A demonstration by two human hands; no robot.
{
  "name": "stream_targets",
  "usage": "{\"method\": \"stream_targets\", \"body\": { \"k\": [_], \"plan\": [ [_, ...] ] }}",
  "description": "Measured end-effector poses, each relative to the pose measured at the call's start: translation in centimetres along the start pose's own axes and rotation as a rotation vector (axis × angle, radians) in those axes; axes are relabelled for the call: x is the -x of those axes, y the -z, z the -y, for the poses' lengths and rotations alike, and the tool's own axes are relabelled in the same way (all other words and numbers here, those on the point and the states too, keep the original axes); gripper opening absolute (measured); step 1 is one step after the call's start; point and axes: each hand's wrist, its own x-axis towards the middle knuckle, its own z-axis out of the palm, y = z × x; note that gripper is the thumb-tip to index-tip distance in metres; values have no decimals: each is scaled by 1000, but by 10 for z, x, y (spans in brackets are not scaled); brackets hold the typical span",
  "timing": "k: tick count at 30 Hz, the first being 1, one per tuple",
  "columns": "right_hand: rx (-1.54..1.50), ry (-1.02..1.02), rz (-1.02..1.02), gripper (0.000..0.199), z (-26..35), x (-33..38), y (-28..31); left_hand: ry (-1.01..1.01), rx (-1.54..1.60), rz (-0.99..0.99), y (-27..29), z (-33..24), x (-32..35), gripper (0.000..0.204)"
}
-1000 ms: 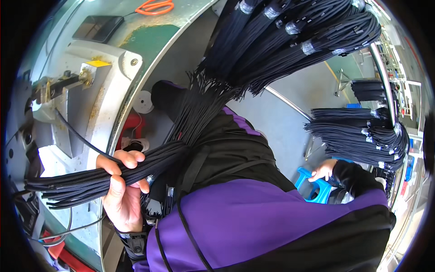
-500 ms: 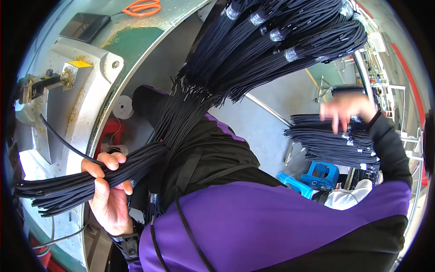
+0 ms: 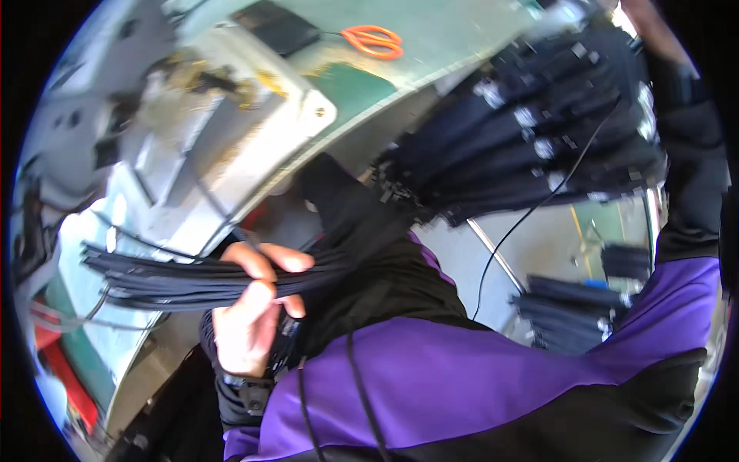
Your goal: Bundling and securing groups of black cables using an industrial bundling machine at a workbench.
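Note:
My left hand (image 3: 258,300) is closed around a bundle of black cords (image 3: 177,281). The cords' cut ends stick out to the left, and the bundle runs back over my lap. At the upper right rim, my right hand (image 3: 654,31) is raised, smeared and partly cut off, its fingers unreadable. It is nearest to a large heap of black cord bundles (image 3: 539,146) bound with clear wrapping. One loose black cord (image 3: 531,212) crosses in front of that heap and hangs toward my lap. Whether my right hand holds its upper end is hidden.
Left of me stands a pale metal machine (image 3: 285,138) on a green-topped bench (image 3: 454,38). A black flat box (image 3: 275,27) and orange loops (image 3: 373,42) lie behind it. More cord bundles (image 3: 570,312) sit low at the right.
My right hand has risen from the lower right bundles to the upper rim. A single cord now hangs across the heap. The view has shifted; my left hand keeps its bundle.

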Motion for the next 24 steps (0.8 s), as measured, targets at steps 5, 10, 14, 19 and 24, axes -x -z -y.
{"method": "stream_targets", "body": {
  "k": [5,10,14,19,24],
  "plan": [
    [-499,109,797,47,-48,10,-116,-12,-2,62,17,-1,13,21],
    [-2,-148,1065,47,-145,135,-185,-52,2,64,22,3,15,23],
    [-43,-447,1104,49,-184,208,-200,-72,28,-20,17,13,1,24],
    [-433,-170,382,43,-143,171,-181,4,-69,11,-10,6,0,23],
    [-560,216,82,34,-98,88,-141,115,-100,31,-22,7,-11,21]
  ]
}}
